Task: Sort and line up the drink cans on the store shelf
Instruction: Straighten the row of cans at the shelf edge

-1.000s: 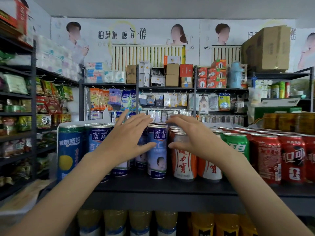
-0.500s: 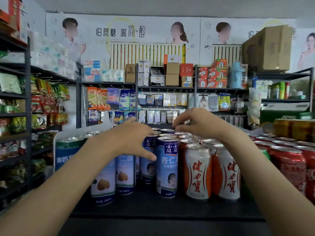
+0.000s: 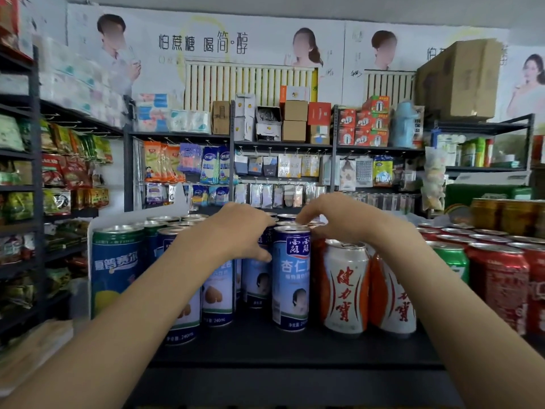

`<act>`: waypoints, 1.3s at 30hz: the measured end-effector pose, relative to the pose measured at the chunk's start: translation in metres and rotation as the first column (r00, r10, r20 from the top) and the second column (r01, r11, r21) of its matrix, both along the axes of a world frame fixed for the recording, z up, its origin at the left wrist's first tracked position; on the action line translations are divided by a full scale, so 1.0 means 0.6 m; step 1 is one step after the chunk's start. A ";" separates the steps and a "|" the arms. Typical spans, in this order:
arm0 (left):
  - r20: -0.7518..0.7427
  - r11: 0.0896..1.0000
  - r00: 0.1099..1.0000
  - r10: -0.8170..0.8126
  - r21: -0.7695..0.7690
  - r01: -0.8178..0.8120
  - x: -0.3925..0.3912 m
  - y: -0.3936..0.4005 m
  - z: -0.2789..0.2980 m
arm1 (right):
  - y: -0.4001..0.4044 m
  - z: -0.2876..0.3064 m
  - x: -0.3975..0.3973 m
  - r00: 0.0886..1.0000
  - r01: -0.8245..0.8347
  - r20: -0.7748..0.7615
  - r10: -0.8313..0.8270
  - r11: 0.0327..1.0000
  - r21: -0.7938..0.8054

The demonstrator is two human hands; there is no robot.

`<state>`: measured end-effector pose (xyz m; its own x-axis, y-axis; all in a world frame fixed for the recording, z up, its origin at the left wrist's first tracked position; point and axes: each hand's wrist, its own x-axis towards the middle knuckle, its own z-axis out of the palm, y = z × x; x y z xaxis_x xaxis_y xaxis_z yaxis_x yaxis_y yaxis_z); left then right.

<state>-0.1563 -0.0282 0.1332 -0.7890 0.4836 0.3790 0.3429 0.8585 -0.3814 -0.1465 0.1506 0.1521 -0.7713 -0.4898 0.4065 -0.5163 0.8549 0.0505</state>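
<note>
A: Blue-and-white tall cans (image 3: pixel 290 278) centre of the dark shelf (image 3: pixel 265 346), front one standing upright, more of the same kind at its 9 o'clock, one set further forward
B: hands?
A: left hand (image 3: pixel 236 231) curled over the blue cans behind the front one, fingers bent down, thumb tip touching the front can's upper left side. cannot tell if it actually grips anything
B: right?
A: right hand (image 3: pixel 339 219) at 12 o'clock of the front can, fingers curled down onto the can tops at the back row. grip hidden too, cannot tell
B: other cans?
A: white-and-orange cans (image 3: pixel 345 287) just beside the blue one at 3 o'clock, two upright, touching each other. green can (image 3: pixel 451 258) then red cans (image 3: pixel 498 276) further at 3 o'clock. big blue can with yellow fruit (image 3: pixel 116 270) far at 9 o'clock
B: background?
A: racks of snack packets (image 3: pixel 67 172) at 9 o'clock, cardboard box (image 3: pixel 460 78) at 1 o'clock
</note>
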 end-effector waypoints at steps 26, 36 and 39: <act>-0.184 0.999 0.983 0.024 0.040 -0.017 0.011 0.007 -0.031 | -0.096 -0.103 0.007 0.878 0.338 -0.387 -0.283 0.937 0.083; -0.486 0.986 0.873 -0.040 0.121 0.112 0.050 -0.016 -0.094 | -0.098 -0.160 0.047 0.833 0.255 -0.471 -0.289 0.957 -0.137; -0.485 0.993 0.874 -0.017 0.095 0.072 0.055 -0.018 -0.130 | -0.095 -0.200 0.082 0.954 0.198 -0.223 -0.200 0.980 -0.028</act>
